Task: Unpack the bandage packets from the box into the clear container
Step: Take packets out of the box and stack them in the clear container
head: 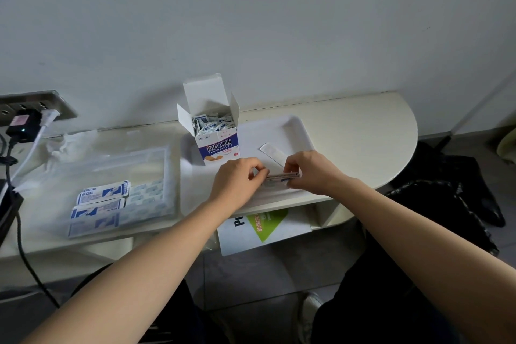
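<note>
An open white and blue bandage box stands upright on a white tray, with several packets sticking out of its top. Over the tray's near edge, my left hand and my right hand pinch the two ends of a thin stack of bandage packets. One single packet lies loose on the tray behind the hands. To the left, the clear container lies on the table, with several blue and white bandage packets in its near left part.
The cream table has a rounded right end against a white wall. A power strip with plugs and cables sits at far left. Crumpled clear plastic lies behind the container. A white and green booklet is on the shelf below.
</note>
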{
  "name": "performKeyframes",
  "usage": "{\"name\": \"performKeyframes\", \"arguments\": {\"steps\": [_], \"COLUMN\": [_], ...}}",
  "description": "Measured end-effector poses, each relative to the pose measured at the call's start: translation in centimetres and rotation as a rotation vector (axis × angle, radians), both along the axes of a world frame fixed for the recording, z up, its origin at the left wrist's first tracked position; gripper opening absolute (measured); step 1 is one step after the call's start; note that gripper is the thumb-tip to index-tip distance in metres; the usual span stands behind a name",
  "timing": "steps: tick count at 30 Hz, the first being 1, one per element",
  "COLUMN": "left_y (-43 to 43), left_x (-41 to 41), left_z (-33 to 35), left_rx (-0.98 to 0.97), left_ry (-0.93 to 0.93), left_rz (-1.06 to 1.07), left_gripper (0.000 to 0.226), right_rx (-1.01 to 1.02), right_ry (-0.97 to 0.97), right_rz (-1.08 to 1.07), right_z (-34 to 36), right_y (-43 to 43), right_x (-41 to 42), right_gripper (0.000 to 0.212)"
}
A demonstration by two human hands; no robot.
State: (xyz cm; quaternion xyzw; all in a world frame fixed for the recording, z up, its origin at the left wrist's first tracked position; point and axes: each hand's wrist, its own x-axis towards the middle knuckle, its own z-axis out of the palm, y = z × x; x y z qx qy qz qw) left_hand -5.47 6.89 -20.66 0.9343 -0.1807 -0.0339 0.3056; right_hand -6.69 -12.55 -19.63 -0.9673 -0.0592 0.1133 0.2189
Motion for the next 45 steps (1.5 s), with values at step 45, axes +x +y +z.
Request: {"name": "performKeyframes", "arguments": {"steps": [45], "left_y": [22.2], "left_x": [-2.1], "left_z": [9.7], "left_rx": [-0.053], "left_ry": [0.037], "left_rz": [0.281], "left_gripper": [0.015], "right_rx": [0.658], "right_ry": [-0.208], "right_rz": [0.01], "right_z": [6.7], "right_y": [21.3], "right_x": [1.9], "right_gripper": [0.013]}}
